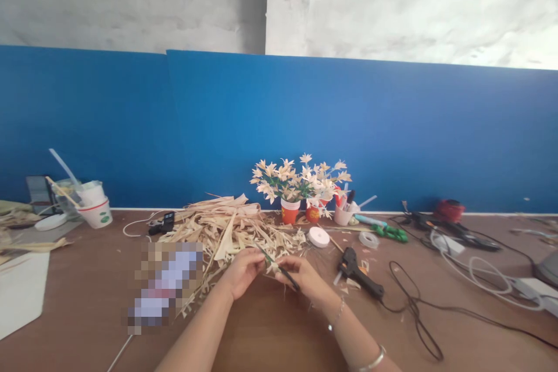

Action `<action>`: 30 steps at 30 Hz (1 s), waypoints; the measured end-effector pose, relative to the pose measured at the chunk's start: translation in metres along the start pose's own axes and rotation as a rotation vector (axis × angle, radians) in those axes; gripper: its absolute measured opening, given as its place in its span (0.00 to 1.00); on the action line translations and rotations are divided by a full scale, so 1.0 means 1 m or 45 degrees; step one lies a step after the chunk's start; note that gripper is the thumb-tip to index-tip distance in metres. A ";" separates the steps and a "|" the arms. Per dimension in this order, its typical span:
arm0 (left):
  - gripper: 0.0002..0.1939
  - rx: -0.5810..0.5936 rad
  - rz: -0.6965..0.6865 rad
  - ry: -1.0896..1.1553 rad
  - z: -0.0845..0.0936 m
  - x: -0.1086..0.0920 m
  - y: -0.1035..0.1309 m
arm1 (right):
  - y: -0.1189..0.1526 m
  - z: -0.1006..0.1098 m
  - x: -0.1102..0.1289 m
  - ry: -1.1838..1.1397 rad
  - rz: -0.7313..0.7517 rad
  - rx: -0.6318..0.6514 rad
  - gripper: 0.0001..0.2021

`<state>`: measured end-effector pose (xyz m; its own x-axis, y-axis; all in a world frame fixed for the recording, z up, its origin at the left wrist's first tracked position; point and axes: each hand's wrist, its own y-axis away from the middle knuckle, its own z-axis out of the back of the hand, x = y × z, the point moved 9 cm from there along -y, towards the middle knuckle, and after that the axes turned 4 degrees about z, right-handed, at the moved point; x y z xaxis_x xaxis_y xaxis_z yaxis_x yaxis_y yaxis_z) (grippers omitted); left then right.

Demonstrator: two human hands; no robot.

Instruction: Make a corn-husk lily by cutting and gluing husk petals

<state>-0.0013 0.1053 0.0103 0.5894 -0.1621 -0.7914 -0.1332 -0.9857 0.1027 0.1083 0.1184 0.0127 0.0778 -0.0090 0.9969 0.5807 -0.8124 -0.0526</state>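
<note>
Near the table's middle, my left hand [244, 272] pinches the upper end of a thin dark green stem [264, 252]. A small pale husk flower [272, 267] sits between my two hands. My right hand [305, 278] is closed round a slim dark tool [288, 278] that slants down to the right; its exact kind is unclear. Behind my hands lies a heap of dry husk pieces [231, 226]. Beyond it, pale flowers [285, 174] on green stems stand in orange paper cups [289, 213].
A black glue gun [360, 274] with a looping cable lies right of my hands. A white tape roll [318, 236], a clear tape roll [368, 239] and green wire [390, 233] lie behind it. White cups [96, 213] stand at the left. A blue partition [218, 128] runs behind the table.
</note>
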 end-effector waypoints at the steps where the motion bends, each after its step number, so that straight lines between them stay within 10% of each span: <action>1: 0.06 0.006 0.001 -0.010 -0.001 0.000 0.000 | 0.000 0.000 -0.001 0.002 -0.014 0.010 0.20; 23: 0.05 -0.012 0.019 0.023 -0.001 0.003 0.002 | -0.003 0.012 0.002 0.102 0.026 -0.076 0.22; 30: 0.08 -0.226 -0.140 -0.072 0.018 -0.012 0.002 | 0.011 0.037 0.017 1.126 0.061 -0.412 0.09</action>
<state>-0.0227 0.1059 0.0095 0.5463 -0.0556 -0.8358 0.0748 -0.9906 0.1148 0.1453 0.1309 0.0269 -0.6245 -0.3778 0.6836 0.3291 -0.9210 -0.2084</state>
